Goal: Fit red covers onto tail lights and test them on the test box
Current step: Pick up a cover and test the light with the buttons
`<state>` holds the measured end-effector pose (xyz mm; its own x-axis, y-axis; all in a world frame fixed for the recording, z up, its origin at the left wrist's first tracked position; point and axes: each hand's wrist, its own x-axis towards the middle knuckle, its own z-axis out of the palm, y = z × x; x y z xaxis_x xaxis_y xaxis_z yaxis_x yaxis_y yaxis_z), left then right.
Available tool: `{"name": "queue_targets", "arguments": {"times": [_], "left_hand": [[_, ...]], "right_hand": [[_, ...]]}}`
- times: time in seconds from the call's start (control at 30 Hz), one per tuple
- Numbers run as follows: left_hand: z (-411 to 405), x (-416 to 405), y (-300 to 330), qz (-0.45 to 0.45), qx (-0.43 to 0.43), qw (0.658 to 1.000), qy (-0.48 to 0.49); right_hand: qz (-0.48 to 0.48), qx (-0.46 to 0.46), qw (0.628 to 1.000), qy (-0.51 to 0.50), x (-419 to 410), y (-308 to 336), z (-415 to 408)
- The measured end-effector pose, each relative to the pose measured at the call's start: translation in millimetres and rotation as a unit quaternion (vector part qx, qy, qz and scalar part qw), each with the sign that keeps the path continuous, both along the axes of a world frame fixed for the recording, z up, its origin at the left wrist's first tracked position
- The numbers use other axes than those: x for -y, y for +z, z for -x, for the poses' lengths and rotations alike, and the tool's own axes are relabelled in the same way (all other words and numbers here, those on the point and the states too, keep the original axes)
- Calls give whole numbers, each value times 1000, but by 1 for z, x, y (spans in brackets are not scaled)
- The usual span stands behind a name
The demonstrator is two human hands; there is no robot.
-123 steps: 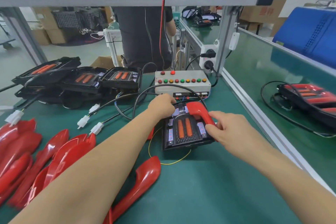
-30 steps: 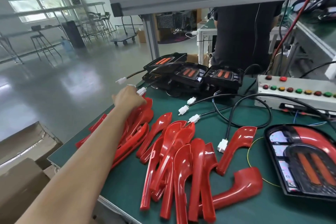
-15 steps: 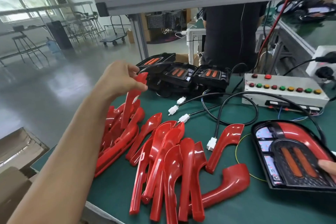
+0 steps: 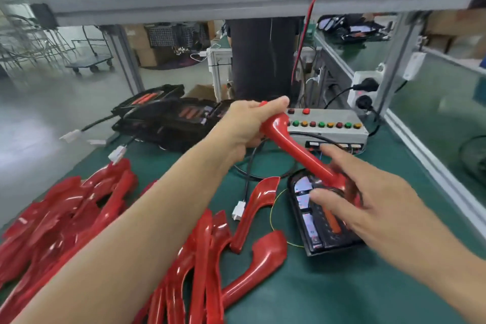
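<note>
My left hand [image 4: 249, 123] grips one end of a long red cover [image 4: 297, 150] and holds it slanting down to the right. Its lower end reaches the top of a black tail light [image 4: 315, 223] lying on the green mat. My right hand [image 4: 368, 200] hovers over that light with fingers spread, the fingertips at the cover's lower end and on the light's face. The grey test box [image 4: 328, 126] with its row of coloured buttons stands just behind. Several loose red covers [image 4: 79, 218] lie in a heap at the left.
A stack of black tail lights [image 4: 168, 118] with cables and white plugs [image 4: 117, 154] sits at the back left. A person in dark clothes [image 4: 263, 60] stands beyond the bench. An aluminium frame bar [image 4: 236, 0] crosses overhead. A socket strip [image 4: 364, 92] hangs on the right post.
My left hand has carried a red cover from the heap at the left across to the tail light. My right hand has come up over the light. The view has swung right.
</note>
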<state>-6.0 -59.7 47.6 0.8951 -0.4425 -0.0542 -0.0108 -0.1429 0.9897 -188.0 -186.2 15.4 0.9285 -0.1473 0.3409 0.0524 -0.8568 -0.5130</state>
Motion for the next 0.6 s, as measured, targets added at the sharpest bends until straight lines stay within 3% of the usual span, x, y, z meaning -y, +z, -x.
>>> {"name": "queue_targets", "arguments": {"times": [0.07, 0.2, 0.27, 0.33, 0.37, 0.43, 0.47, 0.53, 0.6], "left_hand": [[5, 23, -7, -2, -21, 1000, 6], [12, 51, -26, -8, -29, 999, -12], [13, 58, -31, -14, -30, 998, -51], [7, 61, -37, -40, -45, 996, -62], [2, 61, -42, -78, -35, 995, -53], [-5, 62, -59, -219, 42, 973, -52], [-5, 62, -67, -293, 72, 951, -69], [4, 64, -80, -383, 107, 913, -89], [7, 69, -83, -392, 129, 907, -82]], "right_hand": [[44, 7, 999, 7, 1, -2, -1], [238, 43, 968, -62, 12, -4, 7], [268, 50, 959, -73, 15, -12, 10], [202, 29, 975, -93, 22, -20, 12], [114, 18, 988, -107, 26, -23, 12], [-89, 16, 989, -116, 33, -37, 15], [-137, 18, 983, -122, 35, -43, 16], [-134, 14, 983, -124, 34, -51, 16], [-114, 12, 986, -120, 33, -57, 17]]}}
